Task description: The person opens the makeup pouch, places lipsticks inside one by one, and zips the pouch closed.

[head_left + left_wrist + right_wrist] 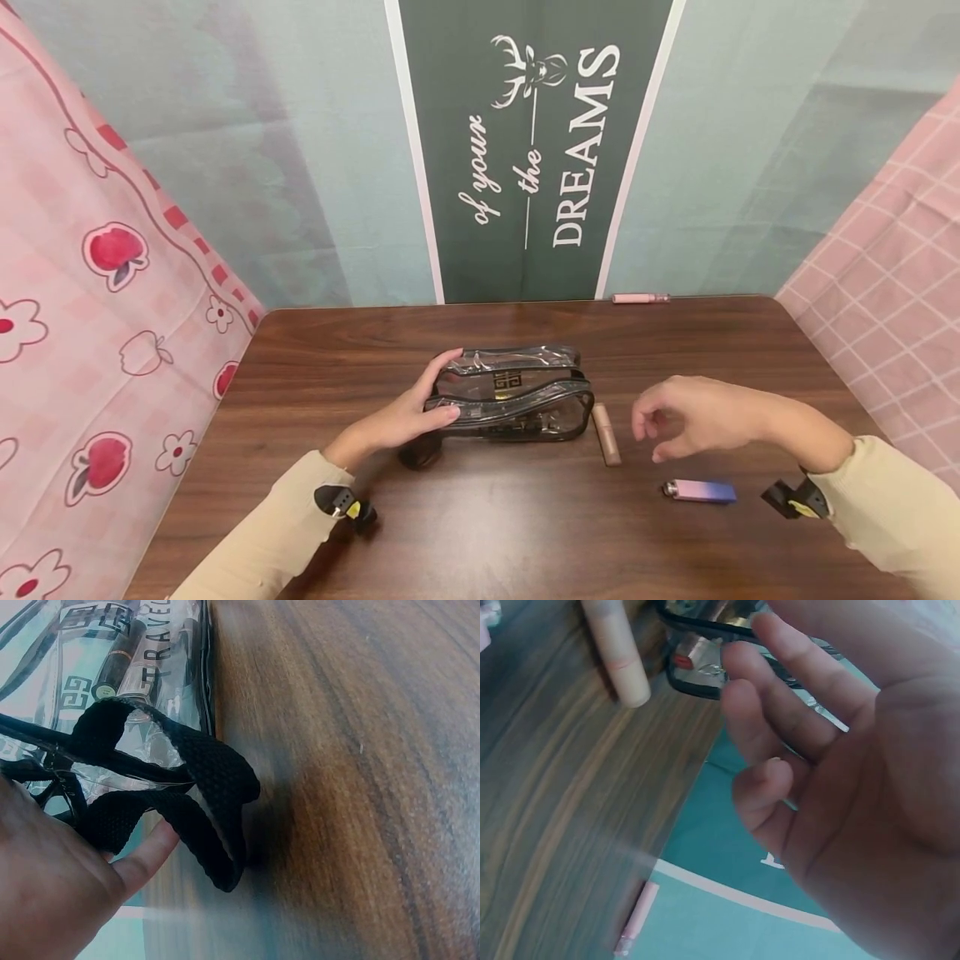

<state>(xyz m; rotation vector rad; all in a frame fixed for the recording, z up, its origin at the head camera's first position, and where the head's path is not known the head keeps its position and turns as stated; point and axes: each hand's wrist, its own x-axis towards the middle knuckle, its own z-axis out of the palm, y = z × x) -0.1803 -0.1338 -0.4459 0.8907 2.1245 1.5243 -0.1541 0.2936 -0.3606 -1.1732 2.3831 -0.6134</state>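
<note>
A clear cosmetic bag (517,417) with black piping and an unzipped-looking top lies mid-table. My left hand (408,412) grips its left end, thumb on the near side and fingers on the far side. Below that hand hangs the bag's black strap loop (214,769). Through the clear wall in the left wrist view, a dark tube (116,664) shows inside. My right hand (701,417) hovers right of the bag, fingers loosely bent around nothing. Between them a beige tube (606,435) lies against the bag's right end. Nearer me is a pink-to-blue tube (701,492).
A pink tube (639,298) lies along the far edge of the wooden table (315,475). Behind it hangs a printed cloth (525,267). Pink patterned cloths hang on the left and right sides.
</note>
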